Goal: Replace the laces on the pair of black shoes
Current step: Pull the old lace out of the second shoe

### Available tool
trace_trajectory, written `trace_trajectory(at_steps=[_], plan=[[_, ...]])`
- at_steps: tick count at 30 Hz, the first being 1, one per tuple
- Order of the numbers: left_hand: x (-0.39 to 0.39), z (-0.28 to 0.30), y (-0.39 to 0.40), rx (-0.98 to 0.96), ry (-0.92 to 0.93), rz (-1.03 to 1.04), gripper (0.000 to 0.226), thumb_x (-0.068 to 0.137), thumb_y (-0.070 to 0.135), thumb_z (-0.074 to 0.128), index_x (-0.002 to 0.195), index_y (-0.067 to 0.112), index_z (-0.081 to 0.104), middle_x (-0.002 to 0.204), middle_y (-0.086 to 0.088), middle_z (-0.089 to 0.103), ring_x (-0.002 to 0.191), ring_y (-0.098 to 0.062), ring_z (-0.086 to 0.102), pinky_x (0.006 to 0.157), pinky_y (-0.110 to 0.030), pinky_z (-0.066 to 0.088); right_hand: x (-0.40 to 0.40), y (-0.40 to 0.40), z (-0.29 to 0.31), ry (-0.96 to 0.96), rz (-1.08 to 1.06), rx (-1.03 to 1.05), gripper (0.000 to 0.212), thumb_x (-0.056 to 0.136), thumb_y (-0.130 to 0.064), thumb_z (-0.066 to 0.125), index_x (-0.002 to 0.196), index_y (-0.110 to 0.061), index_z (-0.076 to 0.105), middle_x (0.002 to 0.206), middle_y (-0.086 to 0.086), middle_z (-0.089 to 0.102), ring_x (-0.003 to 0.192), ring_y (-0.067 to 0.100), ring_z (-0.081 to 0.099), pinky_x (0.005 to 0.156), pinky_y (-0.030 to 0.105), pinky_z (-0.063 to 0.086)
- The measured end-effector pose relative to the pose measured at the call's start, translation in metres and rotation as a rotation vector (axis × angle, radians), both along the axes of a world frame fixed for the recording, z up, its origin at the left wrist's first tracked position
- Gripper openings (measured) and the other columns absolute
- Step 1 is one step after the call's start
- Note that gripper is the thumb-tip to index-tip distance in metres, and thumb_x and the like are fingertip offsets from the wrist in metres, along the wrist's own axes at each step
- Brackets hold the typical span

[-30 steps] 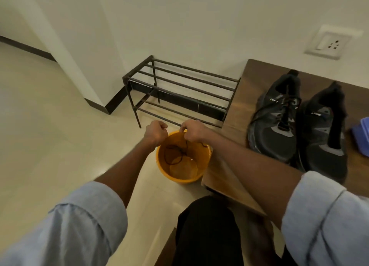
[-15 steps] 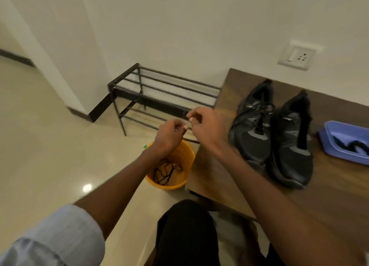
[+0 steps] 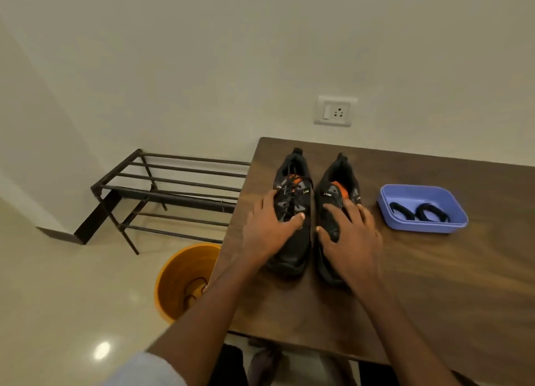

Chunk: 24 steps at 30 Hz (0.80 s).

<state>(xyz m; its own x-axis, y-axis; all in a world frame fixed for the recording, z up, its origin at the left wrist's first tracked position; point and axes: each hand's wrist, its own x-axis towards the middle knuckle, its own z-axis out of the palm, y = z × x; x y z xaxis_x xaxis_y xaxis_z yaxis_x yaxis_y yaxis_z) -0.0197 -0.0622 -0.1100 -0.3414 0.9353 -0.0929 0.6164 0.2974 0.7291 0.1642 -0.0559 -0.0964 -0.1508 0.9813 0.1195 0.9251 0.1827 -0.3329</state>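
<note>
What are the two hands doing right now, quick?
Left hand: open, fingers spread on the left shoe, which still has laces.
Right hand: open, resting on the right shoe, which shows no laces.

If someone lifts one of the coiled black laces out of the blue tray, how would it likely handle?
The coiled laces would probably be floppy and light, being thin cords wound into small loops. Each may uncoil when lifted, since no tie is visible. The shallow blue tray might slide on the smooth table.
</note>
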Motion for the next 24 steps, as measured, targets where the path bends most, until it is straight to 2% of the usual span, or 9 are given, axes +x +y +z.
trace_trajectory(at_steps=[4,7,10,12,16,19,20,22,24], plan=[[0.014,-0.001,-0.021,0.024,-0.053,0.032,0.096,0.07,0.077,0.065,0.151,0.04,0.03,0.148,0.006,0.043,0.135,-0.02,0.046,0.107,-0.052,0.049,0.01,-0.007,0.001,0.013,-0.006,0.003,0.062,0.093,-0.048,0.065,0.151,-0.043,0.042,0.165,-0.009,0.029,0.153,0.026,0.023,0.116,0.052,0.038],[0.022,-0.001,-0.029,0.028,0.02,0.068,0.093,0.074,0.085,0.058,0.15,0.038,0.033,0.148,0.006,0.043,0.136,-0.019,0.044,0.11,-0.054,0.044,0.01,-0.012,0.006,-0.019,-0.026,-0.003,0.063,0.092,-0.05,0.066,0.151,-0.043,0.043,0.165,-0.008,0.029,0.152,0.026,0.024,0.114,0.053,0.038],[0.027,0.005,-0.025,0.155,0.159,0.215,0.068,0.089,0.075,0.054,0.141,0.032,0.048,0.141,0.004,0.047,0.134,-0.02,0.043,0.11,-0.051,0.039,0.009,-0.012,0.006,-0.07,-0.072,-0.015,0.063,0.091,-0.052,0.067,0.149,-0.045,0.044,0.165,-0.007,0.027,0.151,0.028,0.026,0.112,0.055,0.038],[0.025,0.008,-0.017,0.297,0.183,0.267,0.051,0.092,0.066,0.059,0.13,0.033,0.056,0.131,0.005,0.05,0.129,-0.017,0.044,0.107,-0.047,0.042,0.006,-0.011,0.007,-0.067,-0.097,0.079,0.058,0.088,-0.046,0.073,0.142,-0.04,0.054,0.163,-0.003,0.031,0.147,0.03,0.031,0.109,0.058,0.038],[0.015,0.0,0.009,0.444,0.1,0.238,0.012,0.093,0.042,0.07,0.101,0.035,0.065,0.113,0.011,0.054,0.112,-0.01,0.05,0.095,-0.041,0.052,-0.006,0.003,0.008,0.19,0.021,0.374,0.046,0.089,-0.026,0.074,0.134,-0.024,0.064,0.153,0.003,0.047,0.141,0.027,0.044,0.11,0.052,0.043],[0.008,-0.004,0.016,0.524,-0.11,0.197,0.006,0.097,0.033,0.067,0.098,0.028,0.066,0.107,0.007,0.063,0.097,-0.006,0.062,0.078,-0.016,0.053,-0.023,0.01,0.008,0.396,0.195,0.258,0.048,0.094,-0.029,0.071,0.14,-0.021,0.058,0.148,-0.002,0.05,0.137,0.015,0.047,0.114,0.036,0.044],[0.006,-0.002,0.015,0.542,-0.23,0.177,0.008,0.099,0.032,0.065,0.103,0.025,0.066,0.107,0.007,0.067,0.098,-0.007,0.066,0.077,-0.017,0.056,-0.028,0.01,0.007,0.406,0.227,0.182,0.054,0.094,-0.035,0.071,0.144,-0.023,0.054,0.149,-0.004,0.048,0.138,0.013,0.046,0.116,0.03,0.04],[0.003,0.007,0.012,0.6,-0.489,0.138,0.014,0.104,0.028,0.059,0.113,0.019,0.065,0.113,0.003,0.072,0.104,-0.014,0.071,0.081,-0.032,0.062,-0.035,0.008,0.001,0.332,0.226,0.074,0.063,0.093,-0.047,0.07,0.148,-0.026,0.048,0.15,-0.007,0.048,0.136,0.01,0.046,0.111,0.022,0.035],[0.002,0.023,0.008,0.685,-0.763,0.134,0.015,0.108,0.02,0.05,0.114,0.01,0.059,0.117,-0.004,0.074,0.108,-0.024,0.071,0.082,-0.036,0.062,-0.037,0.007,0.0,0.297,0.191,0.047,0.061,0.092,-0.053,0.069,0.144,-0.027,0.05,0.141,-0.009,0.053,0.126,0.008,0.053,0.106,0.022,0.042]])
